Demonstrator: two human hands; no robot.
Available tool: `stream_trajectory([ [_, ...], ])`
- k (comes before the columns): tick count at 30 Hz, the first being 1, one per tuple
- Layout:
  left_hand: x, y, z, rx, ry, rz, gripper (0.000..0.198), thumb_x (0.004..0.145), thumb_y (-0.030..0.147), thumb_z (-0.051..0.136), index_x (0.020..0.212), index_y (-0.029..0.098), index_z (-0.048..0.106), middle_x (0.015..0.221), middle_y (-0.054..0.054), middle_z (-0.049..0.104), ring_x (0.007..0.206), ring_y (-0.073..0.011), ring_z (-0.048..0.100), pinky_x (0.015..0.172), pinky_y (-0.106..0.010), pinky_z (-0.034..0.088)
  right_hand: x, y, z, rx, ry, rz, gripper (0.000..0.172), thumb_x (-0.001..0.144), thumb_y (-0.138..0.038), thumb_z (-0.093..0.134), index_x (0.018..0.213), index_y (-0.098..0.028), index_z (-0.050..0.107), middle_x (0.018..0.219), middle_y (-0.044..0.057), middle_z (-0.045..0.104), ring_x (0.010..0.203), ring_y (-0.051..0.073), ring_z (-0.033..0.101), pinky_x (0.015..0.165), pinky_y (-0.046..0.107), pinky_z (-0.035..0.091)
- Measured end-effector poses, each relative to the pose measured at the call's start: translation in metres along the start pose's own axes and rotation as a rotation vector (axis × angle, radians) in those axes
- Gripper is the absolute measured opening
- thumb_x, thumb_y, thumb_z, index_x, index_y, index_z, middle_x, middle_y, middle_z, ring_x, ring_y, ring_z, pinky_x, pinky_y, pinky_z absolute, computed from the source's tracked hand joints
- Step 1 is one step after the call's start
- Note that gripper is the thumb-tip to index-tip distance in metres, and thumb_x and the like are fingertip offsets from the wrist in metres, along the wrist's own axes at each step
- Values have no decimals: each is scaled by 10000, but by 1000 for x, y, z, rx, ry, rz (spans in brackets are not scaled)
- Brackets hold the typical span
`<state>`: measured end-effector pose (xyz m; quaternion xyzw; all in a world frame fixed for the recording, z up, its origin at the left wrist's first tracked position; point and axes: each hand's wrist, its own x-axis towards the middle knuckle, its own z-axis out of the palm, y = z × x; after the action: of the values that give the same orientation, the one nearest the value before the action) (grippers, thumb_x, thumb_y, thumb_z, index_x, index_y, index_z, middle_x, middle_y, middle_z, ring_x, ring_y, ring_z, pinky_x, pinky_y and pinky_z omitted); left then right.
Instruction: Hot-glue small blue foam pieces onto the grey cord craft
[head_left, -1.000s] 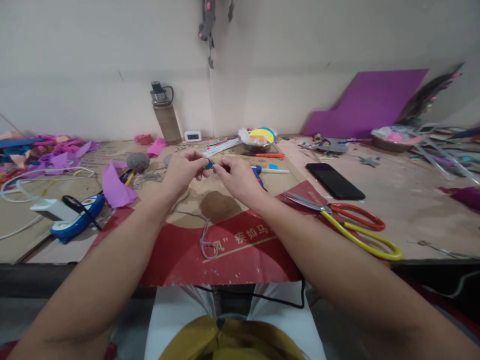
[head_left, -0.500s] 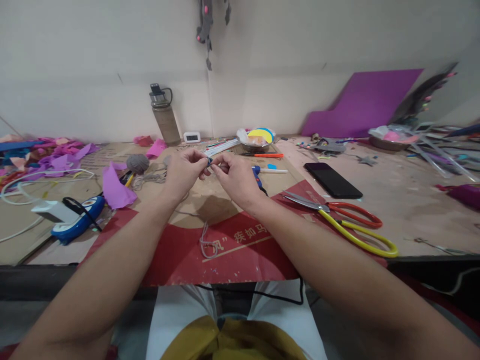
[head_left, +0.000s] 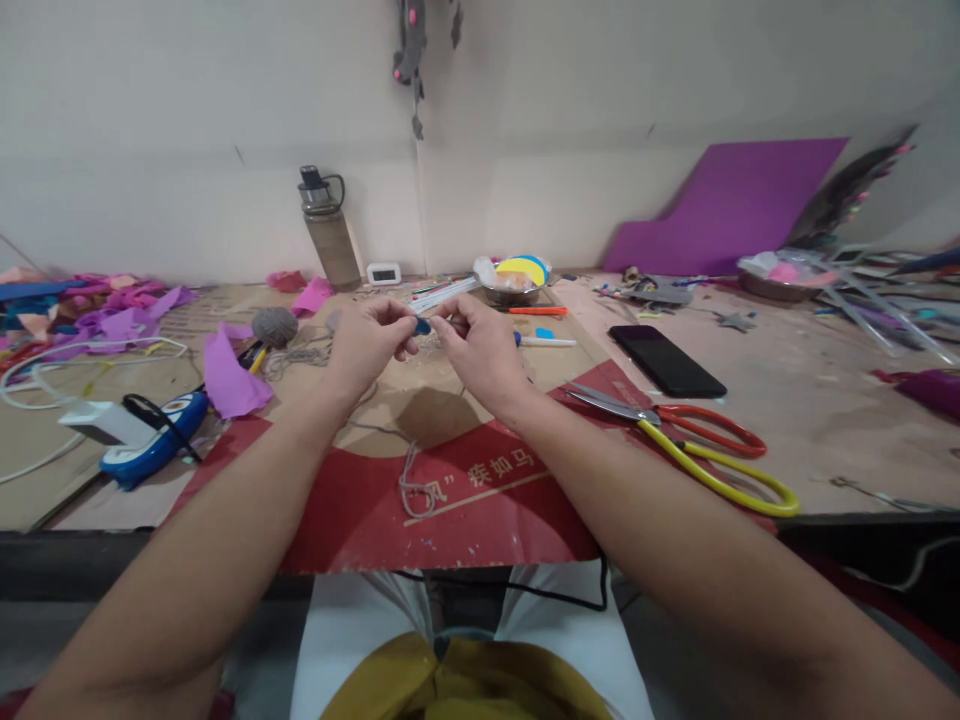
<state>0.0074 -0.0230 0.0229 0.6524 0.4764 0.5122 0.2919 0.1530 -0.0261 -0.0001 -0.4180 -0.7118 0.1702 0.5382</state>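
Observation:
Above the cardboard sheet, my left hand (head_left: 369,345) pinches a small dark blue piece (head_left: 423,327) between thumb and fingertips. Close by on the right, my right hand (head_left: 480,350) has its thumb and forefinger closed at the other side of the piece; what lies between those fingertips is too small to make out. Grey yarn (head_left: 409,490) lies loosely on the red part of the cardboard (head_left: 337,520) below my hands. A ball of grey yarn (head_left: 275,327) rests to the left. Partly hidden behind my right hand is a blue-handled tool (head_left: 547,341).
Large scissors (head_left: 682,440) with red and yellow handles lie on the right, below a black phone (head_left: 666,360). A bottle (head_left: 330,235), a small white clock (head_left: 384,274) and a filled bowl (head_left: 512,291) stand at the back. Purple felt (head_left: 234,375) and a blue power strip (head_left: 157,440) are on the left.
My right hand has moved slightly right, away from my left. More of the blue piece now shows between them. My left hand stays nearly in place.

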Motion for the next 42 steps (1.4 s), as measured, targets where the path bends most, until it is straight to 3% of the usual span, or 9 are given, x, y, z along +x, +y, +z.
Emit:
stream_trajectory([
  [6,-3,1,2,41,-55,-13,10,696,156,615,703,152,621,510,4,613,396,-74,518,394,-182,386,3,0,-2,36,37,49,97,857,-255,523,800,-186,561,694,-21,559,600,98,444,612,252,345],
  [15,-3,-2,5,-58,-141,-91,42,732,178,632,722,139,620,539,-30,647,485,-121,621,515,-226,523,5,-1,-5,33,46,62,128,880,-263,490,797,-184,546,745,-1,580,654,107,477,640,251,367],
  [23,1,-3,4,-151,-46,-156,97,731,202,663,747,127,603,603,-35,664,516,-121,640,547,-237,539,1,-1,-3,-53,-29,2,82,855,-238,531,803,-189,572,704,-8,562,633,115,456,623,260,348],
  [31,2,-2,2,-107,-17,-113,61,729,193,643,718,142,611,529,-23,626,432,-89,551,419,-191,401,0,4,-2,-153,-44,-49,70,842,-212,532,808,-199,592,696,3,549,645,131,456,600,265,325],
  [38,2,-3,4,-196,-33,-112,95,720,184,650,796,130,633,611,-25,650,535,-112,628,542,-229,529,-2,2,-2,-174,-18,-54,73,854,-253,543,832,-201,590,694,1,567,634,128,460,597,263,316],
  [42,1,-2,4,-188,-34,-114,120,721,202,652,811,124,645,638,-28,661,542,-105,627,579,-236,545,-2,-1,-3,-191,-22,-26,128,868,-288,536,803,-195,596,717,16,607,634,131,483,603,266,324],
])
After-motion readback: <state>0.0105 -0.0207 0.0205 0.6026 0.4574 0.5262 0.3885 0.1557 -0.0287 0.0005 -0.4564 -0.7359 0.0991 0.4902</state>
